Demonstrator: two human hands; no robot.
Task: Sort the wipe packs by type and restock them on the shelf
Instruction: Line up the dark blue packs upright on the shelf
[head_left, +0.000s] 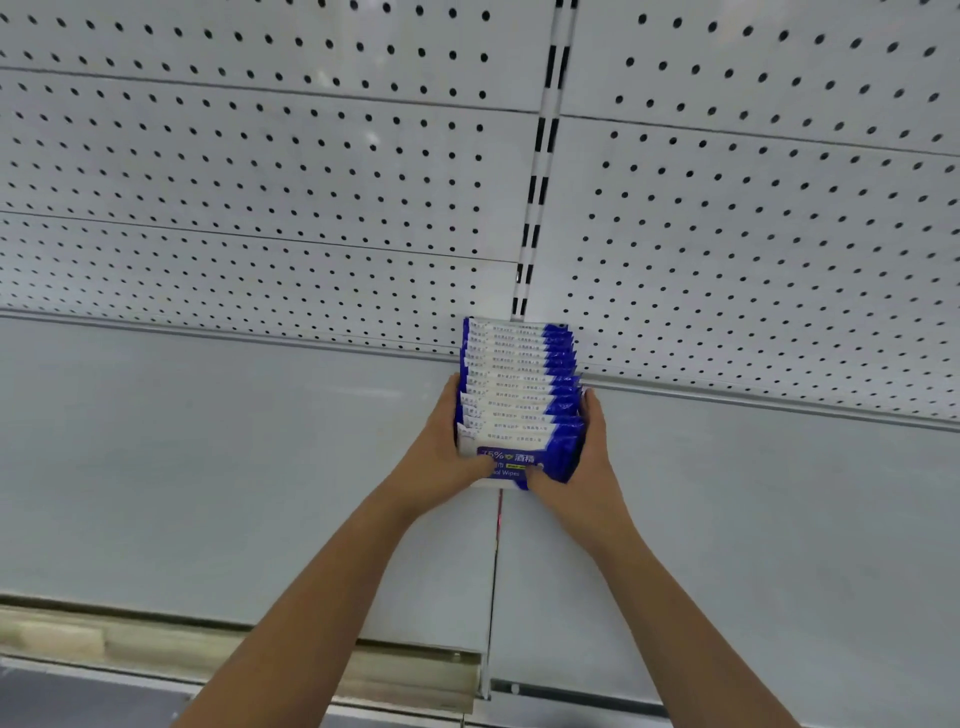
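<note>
A person's left hand (441, 452) and right hand (589, 462) clasp a row of glossy blue-and-white wipe packs (519, 387), flat soft pouches standing on edge on a smooth white metal shelf (208, 467). The rearmost sits by the perforated back panel (260, 171), at the foot of a slotted upright (540, 156). Fingers lie along each side of the row, and the thumbs curl over the front pack, partly covering its label. "75%" and "Wipes" show; the top-edge print is too blurred to read. Both forearms are cut off at the bottom edge
</note>
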